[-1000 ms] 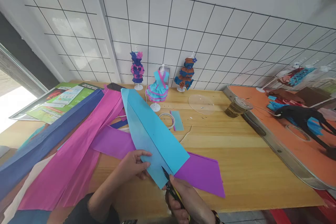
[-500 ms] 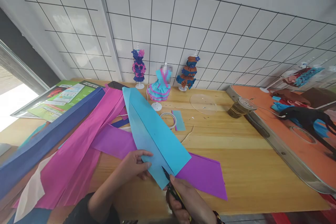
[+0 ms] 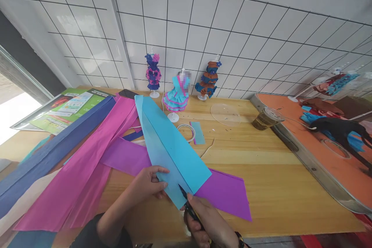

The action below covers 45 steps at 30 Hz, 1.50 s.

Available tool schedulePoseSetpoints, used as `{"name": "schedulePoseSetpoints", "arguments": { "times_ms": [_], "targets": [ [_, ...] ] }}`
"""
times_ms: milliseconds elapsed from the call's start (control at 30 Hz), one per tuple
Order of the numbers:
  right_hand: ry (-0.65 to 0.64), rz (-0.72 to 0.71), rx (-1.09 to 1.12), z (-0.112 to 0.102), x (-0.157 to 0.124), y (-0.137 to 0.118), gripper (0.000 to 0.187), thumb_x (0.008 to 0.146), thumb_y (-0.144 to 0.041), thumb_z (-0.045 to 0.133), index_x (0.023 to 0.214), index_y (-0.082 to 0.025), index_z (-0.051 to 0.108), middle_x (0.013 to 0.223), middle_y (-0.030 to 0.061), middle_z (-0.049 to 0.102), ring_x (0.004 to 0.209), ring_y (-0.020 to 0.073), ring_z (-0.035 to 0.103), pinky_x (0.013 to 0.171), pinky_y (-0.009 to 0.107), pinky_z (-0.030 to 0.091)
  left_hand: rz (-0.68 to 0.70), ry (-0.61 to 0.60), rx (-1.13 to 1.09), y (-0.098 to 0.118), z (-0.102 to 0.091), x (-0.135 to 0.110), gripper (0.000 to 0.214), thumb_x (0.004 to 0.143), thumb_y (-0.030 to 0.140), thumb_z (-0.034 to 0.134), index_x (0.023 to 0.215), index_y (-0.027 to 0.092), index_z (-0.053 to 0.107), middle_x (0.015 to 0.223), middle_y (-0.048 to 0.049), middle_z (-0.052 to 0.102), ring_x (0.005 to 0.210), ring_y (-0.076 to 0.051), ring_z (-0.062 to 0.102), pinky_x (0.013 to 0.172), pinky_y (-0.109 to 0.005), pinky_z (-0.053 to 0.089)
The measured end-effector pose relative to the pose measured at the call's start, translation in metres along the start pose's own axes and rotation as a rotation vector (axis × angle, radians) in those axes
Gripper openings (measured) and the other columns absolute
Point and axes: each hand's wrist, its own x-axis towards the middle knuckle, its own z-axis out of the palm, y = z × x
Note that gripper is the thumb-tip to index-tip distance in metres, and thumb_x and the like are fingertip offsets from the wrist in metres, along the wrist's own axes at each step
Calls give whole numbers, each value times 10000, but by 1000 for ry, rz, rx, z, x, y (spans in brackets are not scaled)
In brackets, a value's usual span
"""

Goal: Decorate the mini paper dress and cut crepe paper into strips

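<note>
My left hand (image 3: 155, 182) pinches the left edge of a folded sheet of light blue crepe paper (image 3: 174, 143), thumb and forefinger on top. In my right hand (image 3: 206, 217) is a pair of black scissors (image 3: 183, 193) with some yellow on the handle. Their blades lie at the lower part of the blue paper, pointing up and left; the lower blade is hidden by the sheet. Under the blue paper runs a strip of purple crepe paper (image 3: 226, 193), showing on both sides of it.
Pink crepe paper (image 3: 84, 155) and a dark blue roll (image 3: 58, 143) lie left. Behind stand small dress forms in paper dresses (image 3: 176, 95). A tape roll (image 3: 186, 133), clear disc (image 3: 225, 114) and lidded cup (image 3: 266, 118) rest on the wooden table (image 3: 279, 193); an orange table (image 3: 308, 139) adjoins right.
My hands, the scissors and the blue paper stay almost in place. At the far left, the pale sheet beside the pink paper shows a different, flatter shape.
</note>
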Motion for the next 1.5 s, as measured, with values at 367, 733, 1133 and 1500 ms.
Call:
{"name": "schedulePoseSetpoints", "arguments": {
  "times_ms": [367,733,1133,1500],
  "targets": [
    [-10,-6,-14,-1,3,2,475,766,-657,444,861,-193,479,438,-123,356,265,-7,189,250,113,182,-14,-2,-11,1,1,0,469,669,304,652,1065,102,503,514,26,625,478,-136,617,504,-237,500],
    [1,-14,-47,1,1,0,490,741,-673,461,834,-192,467,430,-129,352,248,-13,183,241,116,185,-20,4,-34,1,0,-1,498,653,330,670,1068,104,510,518,23,621,477,-149,620,516,-256,503],
    [5,-7,-43,1,3,3,466,770,-648,446,836,-188,473,417,-125,347,244,-5,189,243,120,189,-13,9,-9,3,0,-2,501,675,306,650,1099,89,493,526,16,631,485,-151,627,519,-252,502],
    [-13,31,1,10,5,-8,450,795,-633,413,741,-188,455,418,-108,373,242,5,198,235,135,196,-25,15,-39,8,2,-4,525,645,312,681,1085,97,492,503,21,628,476,-150,625,508,-244,499]
  ]
}}
